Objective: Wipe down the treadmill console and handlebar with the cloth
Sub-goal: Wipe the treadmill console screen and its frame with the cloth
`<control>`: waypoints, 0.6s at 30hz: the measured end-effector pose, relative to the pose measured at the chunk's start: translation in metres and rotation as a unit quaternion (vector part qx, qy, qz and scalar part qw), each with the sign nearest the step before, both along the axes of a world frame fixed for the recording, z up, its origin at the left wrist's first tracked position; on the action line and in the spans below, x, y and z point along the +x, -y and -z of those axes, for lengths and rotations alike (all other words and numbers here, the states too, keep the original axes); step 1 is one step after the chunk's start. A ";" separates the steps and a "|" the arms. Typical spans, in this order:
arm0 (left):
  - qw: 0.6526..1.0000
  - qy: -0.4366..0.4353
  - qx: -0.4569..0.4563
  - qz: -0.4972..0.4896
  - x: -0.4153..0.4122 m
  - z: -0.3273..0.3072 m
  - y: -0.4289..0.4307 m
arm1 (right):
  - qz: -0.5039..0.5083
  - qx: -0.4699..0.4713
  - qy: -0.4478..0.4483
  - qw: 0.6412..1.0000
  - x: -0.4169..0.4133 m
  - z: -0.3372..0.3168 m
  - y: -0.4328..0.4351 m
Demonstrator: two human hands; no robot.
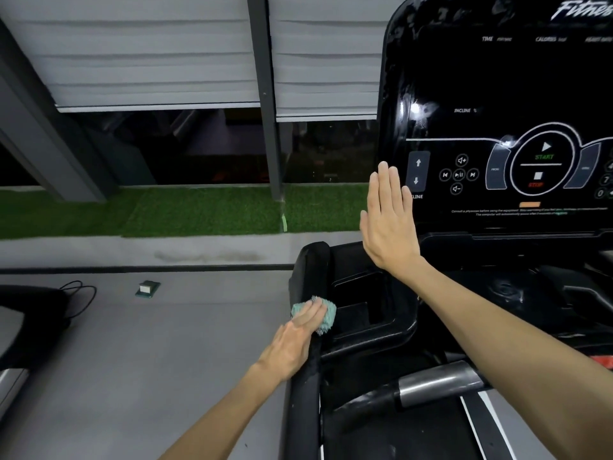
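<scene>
We see the cloth [326, 315], a small teal wad, below and to the left of the console [497, 94]. It lies on the black side handlebar [305, 376]. Our left hand [292, 340] lies over it with fingers nearly straight, pressing it down rather than curling round it. Our right hand [388, 220] is raised flat at the console's lower left edge, fingers straight and together, holding nothing; we cannot tell whether it touches the panel.

We judge the cloth light, soft and nubby, easy to bunch. It is best held as a whole wad under the palm, so it does not slip off the rounded rail. The glossy console looks smooth, and its buttons may answer to pressure, so light strokes suit it.

Readable on the console: "TIME", "CALORIES", "INCLINE %", green "START", red "STOP", and a cut-off "Fitnes" at the top. The 2 lines of small print beneath are too blurred to read.
</scene>
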State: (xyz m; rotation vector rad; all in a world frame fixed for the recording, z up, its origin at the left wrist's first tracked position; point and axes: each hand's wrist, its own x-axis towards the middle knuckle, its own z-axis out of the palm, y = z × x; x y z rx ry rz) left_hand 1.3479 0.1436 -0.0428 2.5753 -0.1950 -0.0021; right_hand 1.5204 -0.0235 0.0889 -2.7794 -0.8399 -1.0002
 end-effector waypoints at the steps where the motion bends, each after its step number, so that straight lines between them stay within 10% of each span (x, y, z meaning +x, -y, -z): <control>1: 1.000 -0.001 -0.004 0.001 -0.013 0.003 0.001 | -0.002 0.000 -0.002 1.000 0.000 0.000 0.000; 18: 0.999 -0.031 0.033 -0.011 -0.027 -0.014 0.012 | -0.003 -0.008 -0.018 1.000 -0.001 -0.003 0.002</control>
